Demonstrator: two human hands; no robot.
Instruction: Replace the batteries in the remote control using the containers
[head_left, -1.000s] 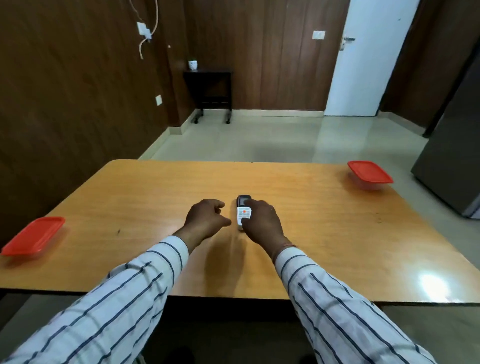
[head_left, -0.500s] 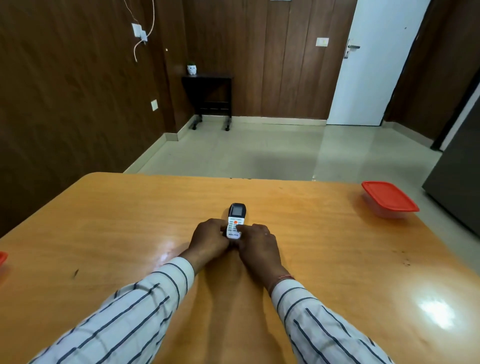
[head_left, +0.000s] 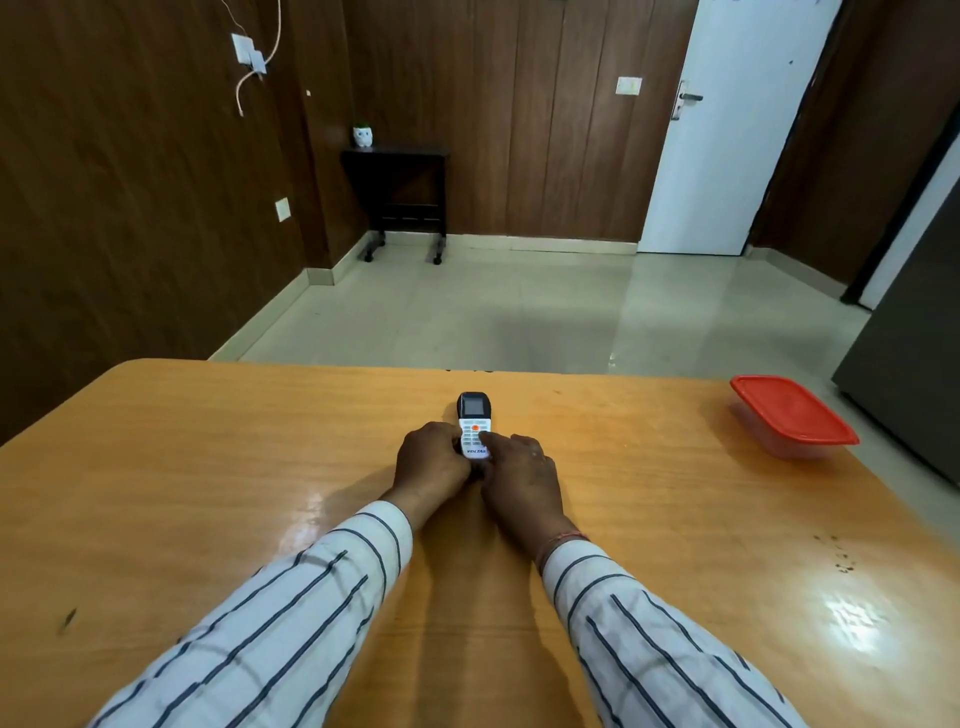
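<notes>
Both your hands close on the remote (head_left: 474, 430) at the middle of the table (head_left: 208, 441) — the left hand (head_left: 431, 460) curled around its near left side, the right hand (head_left: 519, 475) wrapping the near right with a finger (head_left: 488, 439) laid across the keypad. The remote lies face up, display end pointing away from you, its long axis running near to far, tipped only slightly off that line; whether its near end has cleared the wood, your fingers hide. The step in hand looks to be picking it up and turning it over to reach the battery cover, which is out of sight underneath. Do that with a firm grip along the long edges, keep fingers off the buttons, and roll it about its length so the cover ends up facing you. One container (head_left: 792, 421) with a red lid sits shut at the far right — well apart from the remote.
</notes>
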